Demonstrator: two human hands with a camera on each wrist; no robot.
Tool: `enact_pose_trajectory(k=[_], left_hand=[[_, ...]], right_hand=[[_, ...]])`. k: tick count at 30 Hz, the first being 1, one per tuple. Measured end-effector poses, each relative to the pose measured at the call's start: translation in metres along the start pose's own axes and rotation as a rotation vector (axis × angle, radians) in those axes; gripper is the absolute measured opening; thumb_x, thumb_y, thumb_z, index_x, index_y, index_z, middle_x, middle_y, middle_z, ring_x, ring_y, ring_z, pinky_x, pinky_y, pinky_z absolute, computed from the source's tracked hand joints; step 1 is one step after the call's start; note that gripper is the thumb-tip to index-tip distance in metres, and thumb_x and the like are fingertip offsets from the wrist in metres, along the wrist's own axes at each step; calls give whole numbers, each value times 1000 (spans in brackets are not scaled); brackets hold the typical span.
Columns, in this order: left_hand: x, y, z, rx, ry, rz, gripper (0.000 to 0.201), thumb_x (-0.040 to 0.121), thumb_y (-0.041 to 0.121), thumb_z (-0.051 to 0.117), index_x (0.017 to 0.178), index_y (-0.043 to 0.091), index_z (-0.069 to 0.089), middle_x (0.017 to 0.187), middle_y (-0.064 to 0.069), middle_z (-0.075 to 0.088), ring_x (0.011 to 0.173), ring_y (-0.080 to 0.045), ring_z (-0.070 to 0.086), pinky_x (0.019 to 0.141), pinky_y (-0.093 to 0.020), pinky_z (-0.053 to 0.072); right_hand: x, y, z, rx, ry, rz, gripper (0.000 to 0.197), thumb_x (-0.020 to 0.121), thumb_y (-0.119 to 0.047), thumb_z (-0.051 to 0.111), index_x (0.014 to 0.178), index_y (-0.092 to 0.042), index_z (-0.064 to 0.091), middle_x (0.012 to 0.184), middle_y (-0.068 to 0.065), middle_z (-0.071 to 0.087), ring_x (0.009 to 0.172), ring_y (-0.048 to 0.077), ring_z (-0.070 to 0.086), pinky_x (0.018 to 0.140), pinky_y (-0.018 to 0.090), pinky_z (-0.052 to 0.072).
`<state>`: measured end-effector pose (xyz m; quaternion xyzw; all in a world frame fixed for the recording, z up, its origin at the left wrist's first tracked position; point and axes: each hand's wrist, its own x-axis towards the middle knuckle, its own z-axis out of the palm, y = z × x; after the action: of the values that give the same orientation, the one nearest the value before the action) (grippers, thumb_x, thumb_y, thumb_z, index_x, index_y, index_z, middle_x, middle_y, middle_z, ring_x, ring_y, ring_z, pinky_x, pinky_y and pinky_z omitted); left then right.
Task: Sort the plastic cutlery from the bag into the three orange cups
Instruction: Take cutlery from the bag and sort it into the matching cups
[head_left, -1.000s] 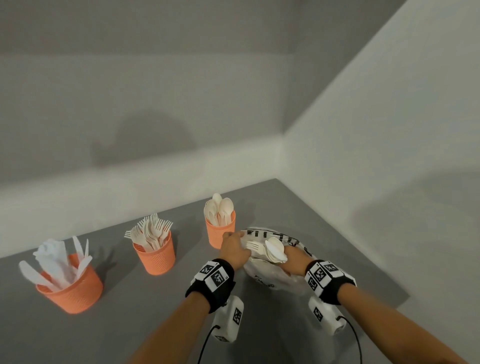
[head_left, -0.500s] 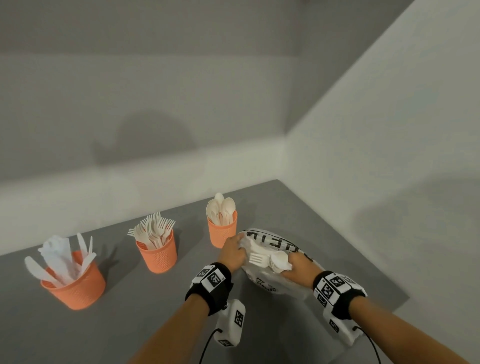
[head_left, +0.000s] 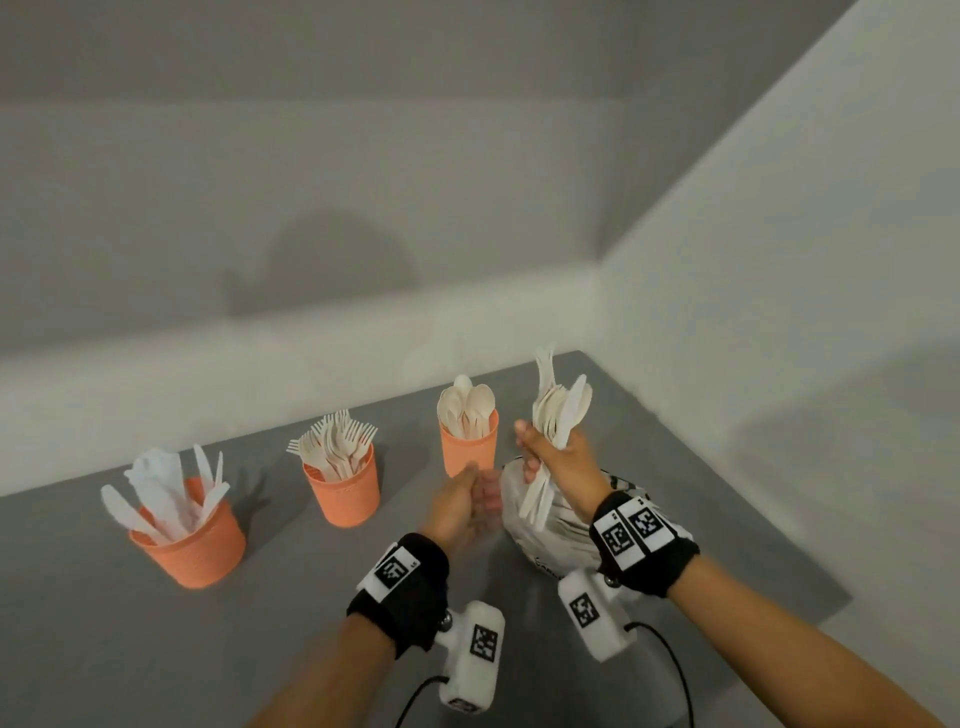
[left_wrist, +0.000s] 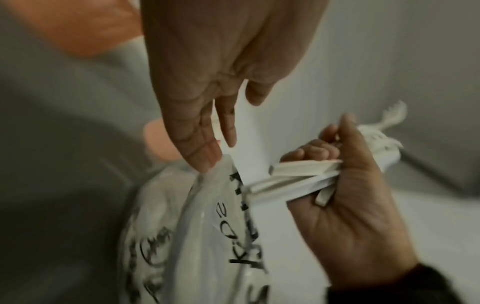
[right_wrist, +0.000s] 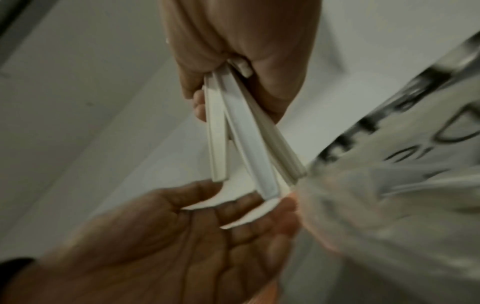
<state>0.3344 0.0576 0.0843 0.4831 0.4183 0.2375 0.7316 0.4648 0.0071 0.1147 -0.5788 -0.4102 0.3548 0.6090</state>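
Three orange cups stand in a row on the grey table: knives in the left cup (head_left: 188, 545), forks in the middle cup (head_left: 347, 493), spoons in the right cup (head_left: 468, 452). My right hand (head_left: 540, 457) grips a bundle of white cutlery (head_left: 560, 410) by the handles (right_wrist: 233, 133), upright above the white printed bag (head_left: 556, 535). My left hand (head_left: 483, 493) is just left of the bag, fingers straight. One fingertip (left_wrist: 205, 162) touches the bag's rim (left_wrist: 207, 205). The palm faces the bundle's handle ends.
The table (head_left: 104, 649) sits in a corner, with walls behind the cups and close on the right of the bag. Wrist cameras with cables hang below both forearms. Bare grey surface lies in front of the cups.
My right hand has lifted the cutlery bundle up out of the bag and turned it upright. My left hand has let go of the bag's rim and opened.
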Motion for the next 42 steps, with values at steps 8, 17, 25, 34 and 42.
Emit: enact_pose_trajectory(k=[8, 17, 25, 34, 42], left_hand=[[-40, -7, -35, -390, -45, -128, 40, 98, 44, 31, 97, 19, 62, 81, -1, 66, 74, -15, 60, 66, -27, 51], [-54, -11, -85, -354, 152, -13, 46, 94, 56, 27, 102, 21, 56, 54, 2, 47, 43, -8, 41, 38, -15, 28], [-69, -4, -114, -84, -15, 44, 39, 63, 24, 50, 102, 16, 52, 79, 2, 54, 68, -8, 53, 57, -20, 38], [-74, 3, -115, -152, -43, -2, 26, 60, 16, 48, 85, 13, 54, 58, -2, 51, 48, -12, 49, 38, -16, 33], [-73, -7, -114, -257, -83, -122, 12, 59, 25, 47, 61, 14, 50, 54, -2, 50, 47, -15, 48, 46, -18, 35]], right_hand=[[-14, 11, 98, 99, -25, -22, 11, 82, -6, 68, 80, -10, 58, 56, 1, 55, 50, 13, 53, 56, 27, 48], [-18, 37, 152, -67, -161, -33, 24, 84, -17, 64, 85, -40, 56, 77, -16, 66, 74, -1, 63, 74, 26, 51], [-14, 35, 168, 80, -317, 63, 15, 91, -32, 56, 104, -26, 59, 95, 4, 74, 93, 17, 68, 89, 35, 52], [-11, 25, 168, 128, -540, 286, 28, 86, -23, 63, 109, -7, 59, 92, 7, 74, 80, 17, 69, 62, 28, 52], [-8, 31, 165, 108, -534, 453, 18, 89, -31, 56, 81, -15, 58, 57, -2, 57, 51, 11, 55, 44, 20, 44]])
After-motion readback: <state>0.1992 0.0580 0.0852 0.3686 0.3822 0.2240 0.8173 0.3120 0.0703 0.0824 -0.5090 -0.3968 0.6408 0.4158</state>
